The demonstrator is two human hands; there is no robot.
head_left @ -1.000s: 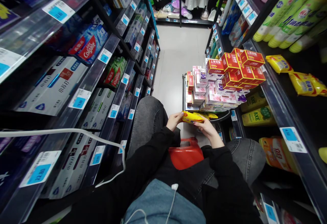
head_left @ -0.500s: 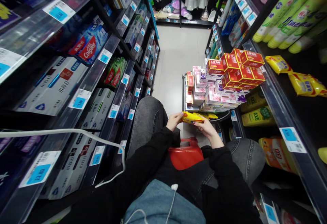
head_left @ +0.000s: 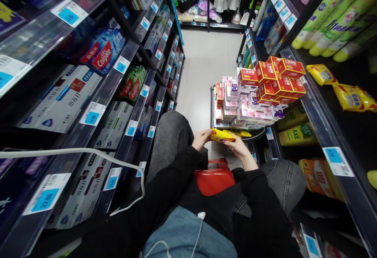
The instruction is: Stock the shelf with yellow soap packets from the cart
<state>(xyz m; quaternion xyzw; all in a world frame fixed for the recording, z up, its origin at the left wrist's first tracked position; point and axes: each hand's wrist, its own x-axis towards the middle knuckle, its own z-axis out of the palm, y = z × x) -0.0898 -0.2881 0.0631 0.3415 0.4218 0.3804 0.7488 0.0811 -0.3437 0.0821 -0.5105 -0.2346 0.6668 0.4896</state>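
Between my two hands I hold a yellow wrapped packet [head_left: 221, 135], with red print, level in front of my knees. My left hand [head_left: 201, 139] is closed on its left end. My right hand [head_left: 239, 148] grips the right end from below. Just behind the packet, more yellow packets [head_left: 243, 133] lie at the near edge of a cart [head_left: 212, 105]. On the cart, red boxes [head_left: 266, 72] with yellow trim are stacked on pink and white boxes [head_left: 246, 110].
Shelves of toothpaste boxes [head_left: 103, 55] line the left side. Along the right shelf lie yellow packets [head_left: 349, 96] and yellow-green bottles [head_left: 326, 14]. A red plastic stool [head_left: 215, 179] is beneath me. A white cable [head_left: 73, 152] crosses at the left. Pale floor [head_left: 197, 65] runs ahead.
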